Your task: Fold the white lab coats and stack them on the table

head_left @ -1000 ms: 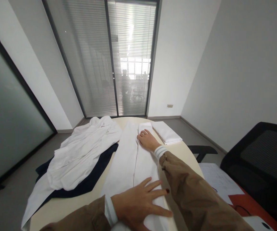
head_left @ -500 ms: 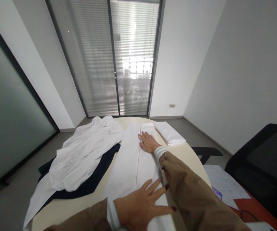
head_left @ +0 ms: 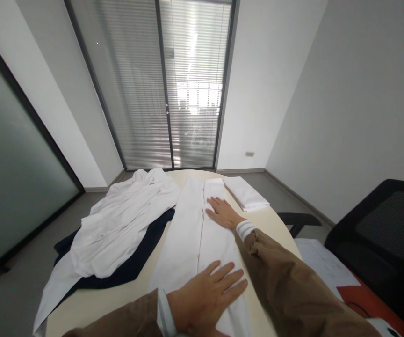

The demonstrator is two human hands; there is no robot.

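Note:
A long white garment (head_left: 195, 234), folded into a narrow strip, lies lengthwise down the middle of a round cream table (head_left: 97, 304). My left hand (head_left: 205, 295) rests flat on its near end with the fingers spread. My right hand (head_left: 223, 211) lies flat and open on the strip's far part, palm down. Both arms wear brown sleeves with striped cuffs.
A crumpled white shirt (head_left: 118, 224) lies over a dark navy cloth (head_left: 142, 250) on the table's left. A folded white piece (head_left: 246, 193) sits at the far right edge. Black chairs (head_left: 380, 234) and papers (head_left: 321, 262) stand on the right. Glass doors with blinds are behind.
My right hand has slid a little toward me along the strip. My left hand stays flat on the near end, its fingers now closer together.

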